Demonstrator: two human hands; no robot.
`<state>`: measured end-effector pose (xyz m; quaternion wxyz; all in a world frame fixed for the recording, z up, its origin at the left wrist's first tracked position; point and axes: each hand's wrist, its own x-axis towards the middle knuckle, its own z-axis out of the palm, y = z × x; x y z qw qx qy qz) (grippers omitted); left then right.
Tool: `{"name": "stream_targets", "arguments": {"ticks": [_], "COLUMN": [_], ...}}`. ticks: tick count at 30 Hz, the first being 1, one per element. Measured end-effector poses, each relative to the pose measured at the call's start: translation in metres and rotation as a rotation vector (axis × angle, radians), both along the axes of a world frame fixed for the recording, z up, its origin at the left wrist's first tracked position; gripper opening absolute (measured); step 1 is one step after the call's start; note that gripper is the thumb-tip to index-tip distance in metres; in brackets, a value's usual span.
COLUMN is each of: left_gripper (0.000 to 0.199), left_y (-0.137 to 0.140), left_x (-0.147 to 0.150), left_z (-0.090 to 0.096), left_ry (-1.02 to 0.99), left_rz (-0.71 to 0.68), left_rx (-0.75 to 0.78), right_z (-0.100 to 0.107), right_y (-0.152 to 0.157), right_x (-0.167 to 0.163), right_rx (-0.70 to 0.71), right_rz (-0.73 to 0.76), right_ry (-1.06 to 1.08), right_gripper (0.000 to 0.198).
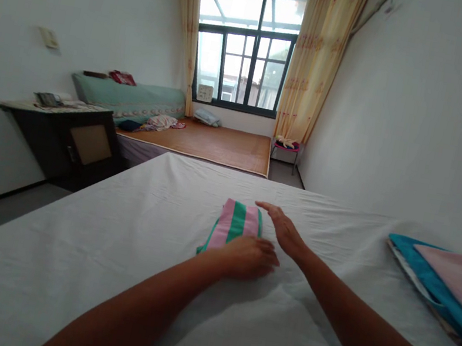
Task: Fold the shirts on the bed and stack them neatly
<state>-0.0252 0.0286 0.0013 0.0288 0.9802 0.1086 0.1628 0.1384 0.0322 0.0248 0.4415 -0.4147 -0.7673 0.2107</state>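
Note:
A folded cloth bundle (238,219) with pink and green stripes lies on the white sheet (87,249) in front of me. My left hand (249,258) reaches across the near end of this bundle and covers part of it. Its fingers point right, loosely extended and slightly blurred; I see nothing held in them. Just right of the bundle is my right hand (286,230), open, its fingers stretched toward the far right corner. Whether it touches the cloth I cannot tell.
Folded blue cloth (407,261) with a pink cloth (459,273) on top lies at the right. Beyond the sheet stands a bed with a brown mat (218,144). A dark cabinet (52,147) is at the left, a pink stool (287,146) by the curtain.

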Motion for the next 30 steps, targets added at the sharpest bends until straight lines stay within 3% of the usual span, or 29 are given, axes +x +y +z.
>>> {"name": "stream_targets", "arguments": {"ticks": [2, 5, 9, 14, 18, 21, 24, 26, 30], "left_gripper": [0.040, 0.047, 0.045, 0.033, 0.032, 0.033, 0.037, 0.047, 0.049], "left_y": [-0.013, -0.018, -0.017, -0.010, 0.006, 0.020, 0.032, 0.039, 0.055], "left_x": [0.010, 0.012, 0.009, 0.012, 0.009, 0.001, -0.009, -0.017, -0.033], "left_z": [-0.010, -0.022, -0.017, -0.005, -0.007, -0.012, -0.019, -0.022, -0.026], "left_ry": [0.058, 0.062, 0.028, -0.031, -0.208, -0.317, -0.248, -0.139, -0.018], "left_rz": [-0.101, -0.073, -0.118, -0.136, 0.061, 0.278, 0.486, 0.595, 0.582], "left_rx": [-0.002, -0.063, -0.147, -0.361, -0.470, -0.370, -0.204, -0.172, -0.204], "right_z": [-0.001, -0.013, -0.037, -0.062, -0.077, -0.085, -0.087, -0.081, -0.054], "right_y": [0.012, 0.026, 0.051, 0.081, 0.088, 0.088, 0.088, 0.086, 0.065], "right_x": [-0.004, -0.015, -0.018, -0.006, 0.003, 0.011, 0.019, 0.021, 0.010], "right_rx": [-0.102, -0.134, -0.013, 0.000, 0.019, 0.060, 0.054, 0.047, 0.150], "right_rz": [0.192, 0.325, 0.266, 0.133, 0.021, 0.003, -0.037, -0.078, -0.195], "right_ry": [-0.164, -0.453, -0.661, -0.622, -0.571, -0.571, -0.582, -0.595, -0.531], "right_gripper": [0.055, 0.051, 0.045, 0.048, 0.046, 0.045, 0.044, 0.044, 0.039]}}
